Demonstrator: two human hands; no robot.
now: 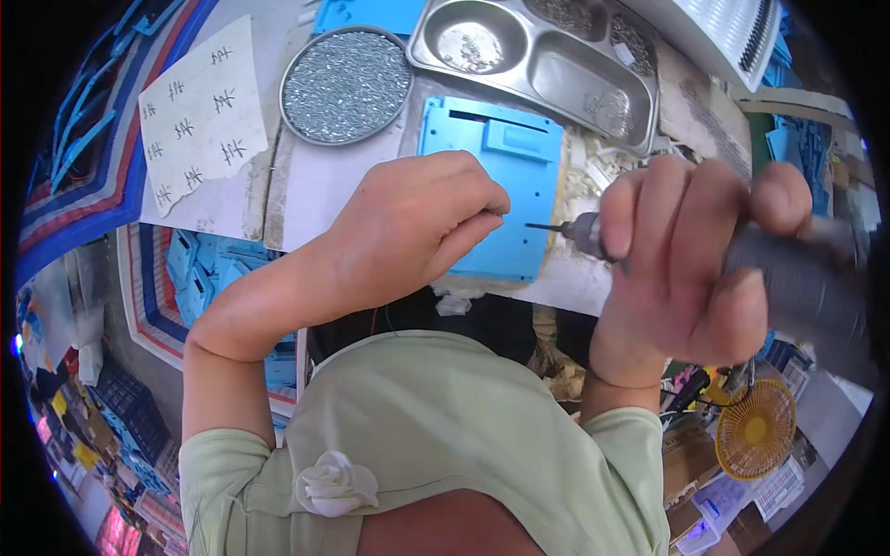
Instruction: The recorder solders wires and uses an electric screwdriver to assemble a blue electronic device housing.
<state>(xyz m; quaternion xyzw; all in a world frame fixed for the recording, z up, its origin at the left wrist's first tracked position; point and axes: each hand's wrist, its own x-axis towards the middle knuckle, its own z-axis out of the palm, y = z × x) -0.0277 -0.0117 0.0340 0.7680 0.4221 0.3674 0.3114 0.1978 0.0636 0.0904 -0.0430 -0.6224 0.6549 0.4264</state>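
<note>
A flat blue plastic panel (496, 246) with small holes and a raised block near its far edge lies on the table before me. My left hand (417, 218) is over the panel's left part, thumb and forefinger pinched together; whatever is between the fingertips is too small to make out. Wrapped in my right hand (677, 259) is a dark power screwdriver (788, 278), slightly blurred. Its thin bit points left over the panel's right part, near a hole. From this angle I cannot tell whether the bit touches the panel.
Beyond the panel stand a round dish of small silvery screws (348, 88) and a metal compartment tray (593, 79) with small parts. Marked paper (209, 116) lies at left. Striped bags with blue parts (199, 269) flank the table's left side. A yellow basket (756, 426) sits lower right.
</note>
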